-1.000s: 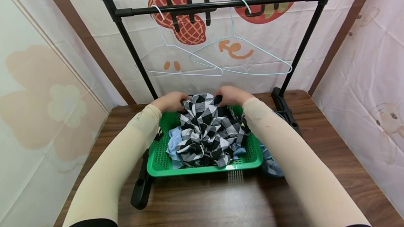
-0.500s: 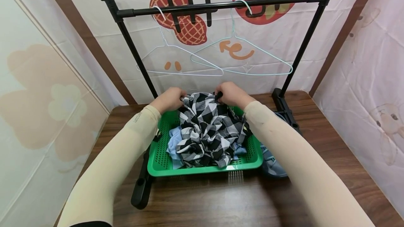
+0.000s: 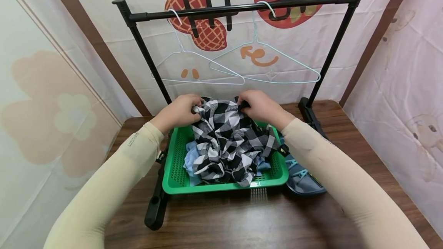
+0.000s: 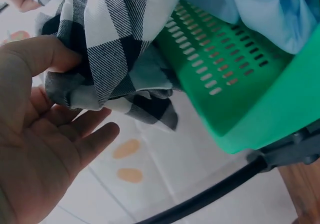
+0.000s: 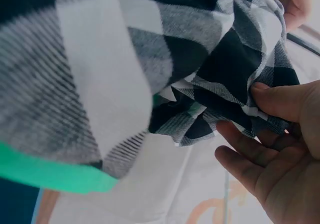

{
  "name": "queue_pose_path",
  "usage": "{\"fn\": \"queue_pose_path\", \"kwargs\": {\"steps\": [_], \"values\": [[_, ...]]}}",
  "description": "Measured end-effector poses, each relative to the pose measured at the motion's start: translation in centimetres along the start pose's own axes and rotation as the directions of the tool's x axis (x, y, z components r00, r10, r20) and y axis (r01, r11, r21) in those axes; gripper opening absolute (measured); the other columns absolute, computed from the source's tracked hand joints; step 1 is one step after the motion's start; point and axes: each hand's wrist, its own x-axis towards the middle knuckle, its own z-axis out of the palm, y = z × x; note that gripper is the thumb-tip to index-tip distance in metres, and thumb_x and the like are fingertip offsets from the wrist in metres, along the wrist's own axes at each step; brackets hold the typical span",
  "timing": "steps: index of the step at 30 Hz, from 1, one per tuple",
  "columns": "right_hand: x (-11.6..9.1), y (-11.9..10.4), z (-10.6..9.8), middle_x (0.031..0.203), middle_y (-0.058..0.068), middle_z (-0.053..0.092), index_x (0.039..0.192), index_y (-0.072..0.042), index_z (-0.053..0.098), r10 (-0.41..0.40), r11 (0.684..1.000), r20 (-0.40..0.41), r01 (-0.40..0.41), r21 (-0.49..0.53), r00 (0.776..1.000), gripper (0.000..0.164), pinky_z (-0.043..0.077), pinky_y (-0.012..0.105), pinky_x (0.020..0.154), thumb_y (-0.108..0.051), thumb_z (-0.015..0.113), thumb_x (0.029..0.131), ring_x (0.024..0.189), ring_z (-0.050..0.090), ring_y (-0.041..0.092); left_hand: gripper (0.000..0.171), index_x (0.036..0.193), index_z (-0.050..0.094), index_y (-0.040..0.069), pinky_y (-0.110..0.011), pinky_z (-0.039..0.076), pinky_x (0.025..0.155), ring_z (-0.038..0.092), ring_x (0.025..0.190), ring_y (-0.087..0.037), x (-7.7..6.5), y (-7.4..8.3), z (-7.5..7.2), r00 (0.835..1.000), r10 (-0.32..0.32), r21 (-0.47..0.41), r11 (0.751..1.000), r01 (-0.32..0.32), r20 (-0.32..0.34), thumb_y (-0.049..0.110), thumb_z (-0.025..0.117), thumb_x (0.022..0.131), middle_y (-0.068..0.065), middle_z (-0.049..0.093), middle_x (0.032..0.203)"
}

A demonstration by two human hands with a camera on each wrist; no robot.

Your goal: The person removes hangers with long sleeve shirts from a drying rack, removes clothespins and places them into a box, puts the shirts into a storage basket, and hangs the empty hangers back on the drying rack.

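Observation:
A crumpled black, white and grey checked garment (image 3: pixel 225 141) lies heaped in a green plastic basket (image 3: pixel 221 188), its far edge lifted. My left hand (image 3: pixel 181 111) pinches that edge on the left; in the left wrist view the thumb (image 4: pixel 55 54) presses the cloth against the fingers. On the right, my right hand (image 3: pixel 261 106) pinches the same edge, and the right wrist view shows its thumb (image 5: pixel 275 100) on the fabric. Light blue cloth (image 3: pixel 191 160) peeks out beneath the checked garment. What shape the garment has is hidden by its folds.
A black rack (image 3: pixel 221 10) spans the table behind the basket. From its bar hang a white hanger (image 3: pixel 204 82) and a pale blue-green hanger (image 3: pixel 280 81). A blue-grey container with light blue clips (image 3: pixel 302 180) sits right of the basket, partly behind my right sleeve.
Both hands have shifted slightly, the left outward and a little toward me. The garment's far edge is raised and spread somewhat wider. My right forearm has moved outward, uncovering more of the blue-grey container.

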Motion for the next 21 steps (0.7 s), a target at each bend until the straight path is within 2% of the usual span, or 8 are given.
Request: {"fn": "queue_pose_path", "kwargs": {"steps": [4,11,17,19,21], "values": [[-1.7,-0.7,-0.8,0.112,0.004,0.068,0.111,-0.012,0.070,-0.056,0.998,-0.031,0.056,0.000,0.998,0.016,0.053,0.041,0.094,-0.006,0.068,0.096,0.106,0.065,0.023,0.010,0.090,0.058,0.011,-0.042,0.046,0.085,0.059,0.122,-0.030,-1.5,1.4,-0.8,0.999,0.035,-0.024,0.999,-0.035,-0.009,0.010,0.067,0.086,-0.014,0.060,0.141],[-4.8,-2.0,-1.5,0.110,0.002,0.064,0.112,-0.013,0.069,-0.144,0.989,-0.023,0.143,-0.048,0.989,0.021,0.054,0.039,0.088,-0.001,0.066,0.095,0.101,0.063,0.021,0.012,0.089,0.057,0.013,-0.038,0.044,0.077,0.062,0.106,-0.023,-4.5,4.9,-1.9,0.993,0.112,-0.011,0.994,-0.112,0.028,0.008,0.068,0.088,-0.012,0.059,0.143],[-7.2,-3.5,-2.0,0.107,-0.001,0.060,0.107,-0.019,0.072,-0.150,0.979,0.067,0.158,-0.129,0.986,0.020,0.054,0.036,0.081,-0.004,0.071,0.093,0.093,0.062,0.016,0.015,0.092,0.061,0.016,-0.032,0.046,0.071,0.057,0.088,-0.016,-6.8,7.3,-1.0,0.984,0.152,0.041,0.987,-0.156,0.087,0.007,0.071,0.087,-0.003,0.064,0.123],[-7.9,-4.0,-2.0,0.109,-0.001,0.059,0.105,-0.022,0.072,-0.134,0.981,0.121,0.149,-0.126,0.984,0.020,0.054,0.036,0.080,-0.005,0.072,0.094,0.093,0.060,0.016,0.015,0.093,0.063,0.018,-0.031,0.048,0.072,0.056,0.087,-0.015,-7.4,8.0,-0.5,0.979,0.163,0.055,0.984,-0.171,0.119,0.008,0.073,0.087,-0.001,0.063,0.122],[-8.5,-4.3,-2.0,0.110,-0.001,0.058,0.104,-0.024,0.072,-0.120,0.983,0.178,0.142,-0.117,0.977,0.020,0.053,0.036,0.079,-0.007,0.073,0.094,0.092,0.059,0.015,0.016,0.095,0.064,0.019,-0.031,0.050,0.076,0.058,0.093,-0.015,-8.0,8.6,0.1,0.974,0.166,0.062,0.982,-0.178,0.156,0.008,0.072,0.087,-0.003,0.062,0.131]]}}
